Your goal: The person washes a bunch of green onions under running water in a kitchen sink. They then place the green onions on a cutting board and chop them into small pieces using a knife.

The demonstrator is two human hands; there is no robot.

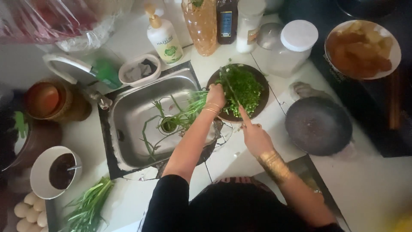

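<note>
Here the left hand (216,95) clamps a bundle of long green leaves (189,112) on the round dark wooden chopping board (257,77); the stalks trail left over the steel sink (128,107). The right hand (254,136), just nearer, grips a knife (231,92) whose blade crosses them beside the left fingers (219,88).

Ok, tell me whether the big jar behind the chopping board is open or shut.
Shut: the jar stands upright with its white lid sitting flat on top.
</note>
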